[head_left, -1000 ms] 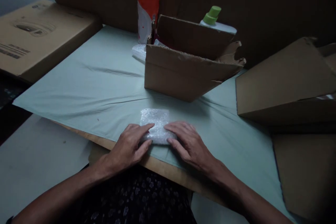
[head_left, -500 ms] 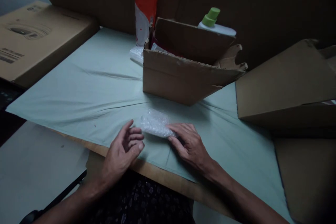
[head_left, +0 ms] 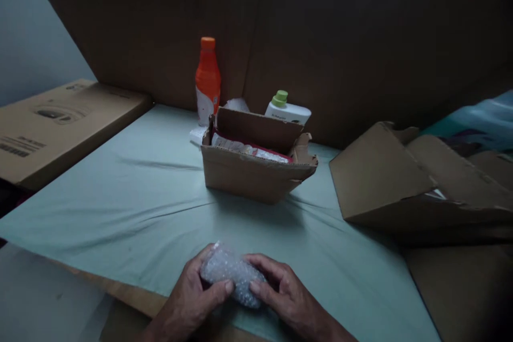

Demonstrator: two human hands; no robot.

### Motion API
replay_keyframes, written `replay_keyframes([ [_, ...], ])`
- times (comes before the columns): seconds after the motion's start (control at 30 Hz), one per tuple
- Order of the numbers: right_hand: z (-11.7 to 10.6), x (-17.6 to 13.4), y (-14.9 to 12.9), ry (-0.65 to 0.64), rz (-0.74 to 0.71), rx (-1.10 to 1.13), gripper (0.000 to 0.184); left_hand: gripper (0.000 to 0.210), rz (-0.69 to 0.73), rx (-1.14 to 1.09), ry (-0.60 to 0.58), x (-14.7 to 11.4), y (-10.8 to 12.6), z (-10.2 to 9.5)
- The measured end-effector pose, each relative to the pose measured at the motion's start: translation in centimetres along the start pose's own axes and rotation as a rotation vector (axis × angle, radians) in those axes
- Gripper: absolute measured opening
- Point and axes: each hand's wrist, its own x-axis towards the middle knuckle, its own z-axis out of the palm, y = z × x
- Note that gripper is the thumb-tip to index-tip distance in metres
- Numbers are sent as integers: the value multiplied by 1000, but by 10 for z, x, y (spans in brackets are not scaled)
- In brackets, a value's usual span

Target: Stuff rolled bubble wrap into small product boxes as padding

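Note:
Between my two hands is a small bundle of clear bubble wrap point(head_left: 232, 273), held above the near edge of the cloth-covered table; what it wraps, if anything, cannot be made out. My left hand point(head_left: 196, 294) grips its left side, thumb on top. On its right side, my right hand point(head_left: 280, 291) is closed with thumb and fingers pressing the plastic. Farther back stands an open cardboard box point(head_left: 240, 173), with a red-edged packet point(head_left: 256, 150) inside it.
Behind the box are an orange bottle point(head_left: 208, 77) and a white bottle with a green cap point(head_left: 288, 112). A flat printed carton point(head_left: 60, 123) lies at left. More open cardboard boxes point(head_left: 380, 171) stand at right. A tall cardboard panel point(head_left: 340, 53) runs along the back.
My left hand, open and apart from the bubble wrap before, has closed on it. Both hands now hold the bundle, lifted nearer to me. The view has tilted up, showing more background.

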Motion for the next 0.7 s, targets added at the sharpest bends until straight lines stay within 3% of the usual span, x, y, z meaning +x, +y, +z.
replay_keyframes([
  [0.1,-18,-5,-9,64,9,-106,40,62,303,322,19,18,36,-16],
  [0.23,-59,-18,-40,39,-86,-363,24,56,768,768,237,61,111,-37],
  [0.3,-81,-24,-61,35,-180,-419,22,46,931,929,274,88,144,-40],
  [0.37,-104,-28,-82,185,-264,-424,20,40,1005,1073,238,111,164,-38],
  [0.43,-124,-26,-102,480,-286,-414,20,31,1019,1207,169,125,169,-34],
  [0.53,-147,-11,-133,855,-232,-490,29,16,1015,1293,99,126,156,-30],
  [0.6,-154,9,-154,863,-243,-657,31,21,1047,1267,95,118,143,-31],
  [0.7,-153,54,-175,520,-293,-835,27,23,1106,1211,97,107,129,-36],
])
